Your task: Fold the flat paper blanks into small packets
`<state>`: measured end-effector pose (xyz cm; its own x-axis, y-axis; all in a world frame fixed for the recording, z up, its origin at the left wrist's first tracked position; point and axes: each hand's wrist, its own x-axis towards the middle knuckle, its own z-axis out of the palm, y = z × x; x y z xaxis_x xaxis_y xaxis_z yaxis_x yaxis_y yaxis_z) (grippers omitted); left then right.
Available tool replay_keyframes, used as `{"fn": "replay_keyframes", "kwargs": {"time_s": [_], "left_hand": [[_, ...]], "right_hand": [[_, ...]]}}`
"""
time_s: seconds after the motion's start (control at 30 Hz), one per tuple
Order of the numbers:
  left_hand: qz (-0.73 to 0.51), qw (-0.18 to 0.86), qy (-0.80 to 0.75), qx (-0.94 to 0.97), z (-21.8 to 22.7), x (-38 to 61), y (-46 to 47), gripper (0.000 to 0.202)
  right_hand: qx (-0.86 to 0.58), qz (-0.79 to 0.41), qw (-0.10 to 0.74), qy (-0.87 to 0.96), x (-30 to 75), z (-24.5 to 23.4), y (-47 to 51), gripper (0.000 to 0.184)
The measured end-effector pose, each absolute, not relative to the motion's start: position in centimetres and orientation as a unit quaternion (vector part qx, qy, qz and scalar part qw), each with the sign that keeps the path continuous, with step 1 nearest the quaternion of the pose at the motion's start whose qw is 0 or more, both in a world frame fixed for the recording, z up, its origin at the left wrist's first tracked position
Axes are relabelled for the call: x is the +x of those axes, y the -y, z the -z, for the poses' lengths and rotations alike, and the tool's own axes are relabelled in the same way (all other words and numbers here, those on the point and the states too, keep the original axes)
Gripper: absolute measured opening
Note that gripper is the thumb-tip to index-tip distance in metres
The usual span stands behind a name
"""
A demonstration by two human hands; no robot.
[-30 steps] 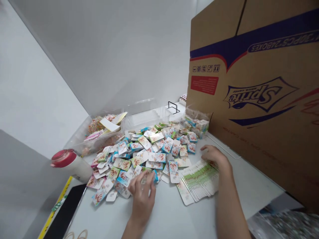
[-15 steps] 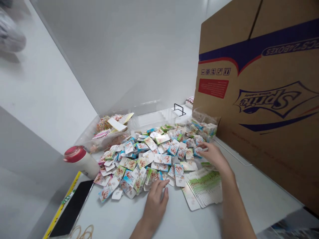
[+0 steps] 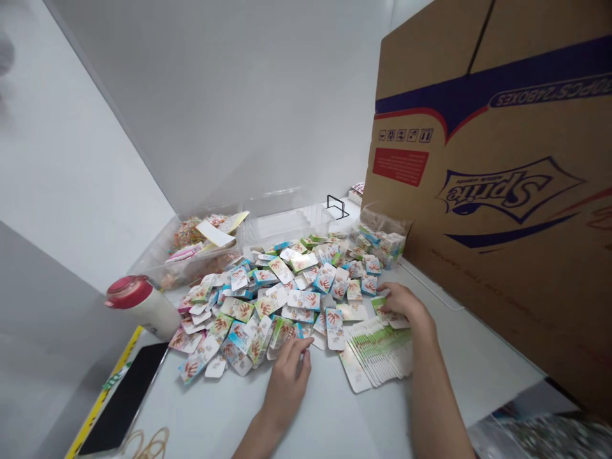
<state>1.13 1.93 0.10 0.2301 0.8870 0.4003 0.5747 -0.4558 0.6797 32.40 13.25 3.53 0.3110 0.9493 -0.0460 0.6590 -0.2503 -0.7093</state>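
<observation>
A heap of small flat printed cards covers the middle of the white table. My left hand lies at the heap's near edge, fingers curled onto a card there. My right hand rests on the far end of a fanned row of green and white cards, fingers bent down and pressing a card onto the row.
A big cardboard box printed "Sprite" stands on the right. Clear plastic tubs with sweets stand behind the heap. On the left are a red-capped bottle, a dark phone and rubber bands.
My right hand reached to the loose cards at the back right and came back to the fanned row. My left hand gathered cards at the heap's front edge and slid slightly right.
</observation>
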Motion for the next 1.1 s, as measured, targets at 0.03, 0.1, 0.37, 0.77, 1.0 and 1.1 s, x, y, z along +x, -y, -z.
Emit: {"fn": "replay_keyframes", "kwargs": {"time_s": [0.03, 0.1, 0.37, 0.77, 1.0, 1.1], "left_hand": [[-0.392, 0.206, -0.482, 0.756, -0.1, 1.1, -1.9, 0.026], [-0.395, 0.225, -0.484, 0.747, -0.1, 1.0, -1.9, 0.027], [-0.432, 0.508, -0.48, 0.57, 0.5, 1.7, -1.5, 0.058], [-0.524, 0.511, -0.507, 0.455, -2.9, 1.2, -1.4, 0.073], [-0.58, 0.561, -0.467, 0.361, -3.1, 0.2, -2.1, 0.048], [-0.572, 0.578, -0.47, 0.344, -3.4, 0.0, -2.1, 0.044]], "right_hand": [[-0.754, -0.247, 0.296, 0.532, 32.3, -4.0, -13.2, 0.042], [-0.752, -0.244, 0.301, 0.533, 32.1, -5.3, -13.0, 0.05], [-0.495, -0.451, 0.379, 0.639, 23.8, -9.7, -11.3, 0.051], [-0.258, -0.575, 0.351, 0.692, 13.1, -8.5, -7.0, 0.031], [-0.329, -0.556, 0.412, 0.642, 13.4, -7.6, -8.2, 0.038], [-0.33, -0.485, 0.42, 0.693, 13.6, -7.7, -8.4, 0.032]]}}
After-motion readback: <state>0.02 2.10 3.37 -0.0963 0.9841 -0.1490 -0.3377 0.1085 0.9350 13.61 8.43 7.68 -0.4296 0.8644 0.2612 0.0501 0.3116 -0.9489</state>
